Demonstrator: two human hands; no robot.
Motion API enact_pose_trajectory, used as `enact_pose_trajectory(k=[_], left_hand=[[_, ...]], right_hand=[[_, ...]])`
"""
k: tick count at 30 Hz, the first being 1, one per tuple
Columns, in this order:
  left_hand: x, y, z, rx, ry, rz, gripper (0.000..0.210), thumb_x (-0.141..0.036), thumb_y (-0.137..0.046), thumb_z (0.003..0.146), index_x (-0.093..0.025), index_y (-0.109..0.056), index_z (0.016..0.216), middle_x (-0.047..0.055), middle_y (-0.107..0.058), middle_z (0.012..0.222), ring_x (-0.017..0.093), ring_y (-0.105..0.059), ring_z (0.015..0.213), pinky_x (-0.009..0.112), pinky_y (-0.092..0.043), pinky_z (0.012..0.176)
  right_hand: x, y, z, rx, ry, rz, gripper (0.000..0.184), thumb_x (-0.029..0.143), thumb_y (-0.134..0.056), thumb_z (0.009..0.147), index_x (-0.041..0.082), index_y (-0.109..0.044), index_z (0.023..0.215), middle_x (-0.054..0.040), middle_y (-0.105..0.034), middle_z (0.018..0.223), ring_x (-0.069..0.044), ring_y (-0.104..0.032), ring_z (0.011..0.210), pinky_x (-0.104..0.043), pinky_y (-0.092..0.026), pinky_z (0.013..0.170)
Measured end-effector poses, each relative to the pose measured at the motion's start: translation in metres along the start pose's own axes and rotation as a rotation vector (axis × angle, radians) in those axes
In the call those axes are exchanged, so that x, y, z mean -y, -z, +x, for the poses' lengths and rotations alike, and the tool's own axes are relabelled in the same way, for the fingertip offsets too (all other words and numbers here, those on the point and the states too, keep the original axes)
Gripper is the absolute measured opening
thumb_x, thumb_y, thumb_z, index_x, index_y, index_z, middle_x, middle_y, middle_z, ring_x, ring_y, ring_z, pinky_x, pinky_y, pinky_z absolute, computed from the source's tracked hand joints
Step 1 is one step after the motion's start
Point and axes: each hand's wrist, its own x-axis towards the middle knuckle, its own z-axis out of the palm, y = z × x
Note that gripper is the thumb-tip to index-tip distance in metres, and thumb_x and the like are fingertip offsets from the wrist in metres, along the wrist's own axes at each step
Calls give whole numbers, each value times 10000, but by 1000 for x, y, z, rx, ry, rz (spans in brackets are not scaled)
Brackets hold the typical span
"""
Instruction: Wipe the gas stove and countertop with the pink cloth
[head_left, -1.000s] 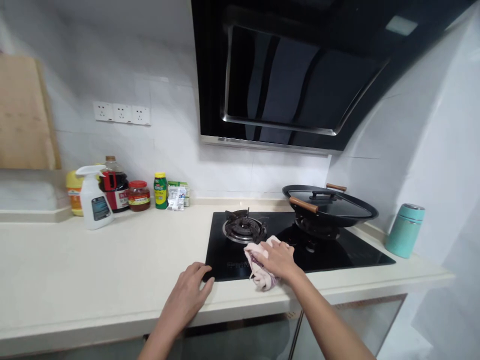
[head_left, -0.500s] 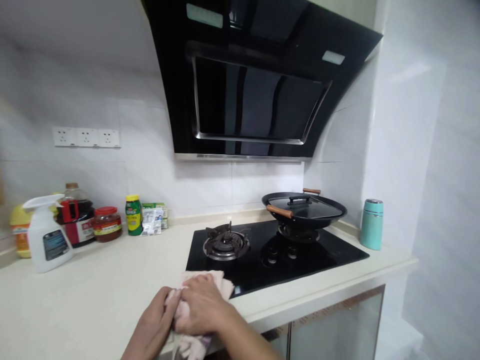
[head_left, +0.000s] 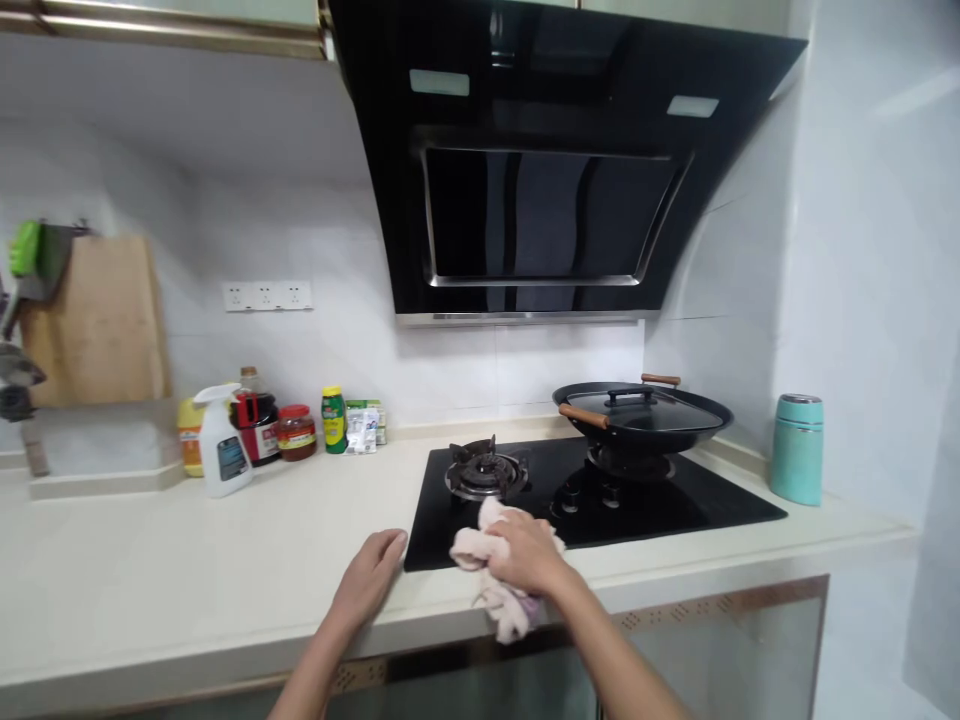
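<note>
My right hand grips a bunched pale pink cloth and presses it on the front left of the black glass gas hob. Part of the cloth hangs over the counter's front edge. Beside the hob's left corner, my left hand rests on the white countertop with nothing in it, its fingers loosely bent and partly hidden. Just behind the cloth is the bare left burner. A black wok with a lid and wooden handles sits over the right burner.
A teal flask stands right of the hob. At the left back are a white spray bottle, a red-lidded jar, a green bottle and packets. The black range hood overhangs the hob.
My left hand has let go of the cloth and moved apart to the left. My right hand has carried the cloth rightward onto the hob. The view has shifted left.
</note>
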Motion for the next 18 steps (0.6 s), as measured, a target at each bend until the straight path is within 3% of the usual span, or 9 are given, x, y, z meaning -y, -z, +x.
enact_pose_trajectory(k=[6, 9, 11, 14, 18], left_hand=[[6, -2, -2, 25, -42, -16, 555, -639, -530, 804, -184, -746, 1038, 129, -764, 1137, 309, -698, 1083, 431, -530, 999], [13, -4, 1, 27, -46, -25, 551, -632, -537, 811, -186, -742, 1061, 129, -760, 1146, 304, -698, 1079, 432, -531, 992], [15, -6, 3, 29, -53, -13, 554, -630, -533, 818, -182, -742, 1069, 132, -756, 1145, 303, -695, 1074, 436, -529, 992], [16, -10, 4, 42, -96, 29, 527, -612, -530, 837, -190, -748, 1064, 125, -752, 1135, 297, -688, 1076, 436, -521, 1002], [12, -13, 4, 72, -132, 89, 513, -621, -507, 877, -207, -765, 1036, 119, -756, 1118, 303, -670, 1110, 445, -495, 1034]], right_hand=[[-106, 32, -65, -155, -258, -158, 513, 323, -550, 804, 345, -685, 1298, -69, -557, 1504, -313, -518, 1343, -462, -397, 1048], [-152, 52, -92, -214, -465, -231, 492, 405, -489, 888, 321, -666, 1339, -121, -569, 1460, -346, -544, 1296, -494, -426, 1002], [-167, 61, -104, -280, -633, -285, 509, 484, -438, 939, 285, -663, 1349, -163, -597, 1382, -364, -573, 1239, -511, -429, 978], [-162, 64, -108, -375, -786, -392, 553, 559, -440, 955, 183, -706, 1263, -216, -632, 1239, -379, -589, 1174, -501, -416, 961], [-101, 45, -90, -405, -679, -437, 507, 531, -489, 957, 124, -735, 1136, -220, -642, 1137, -359, -582, 1108, -466, -405, 928]])
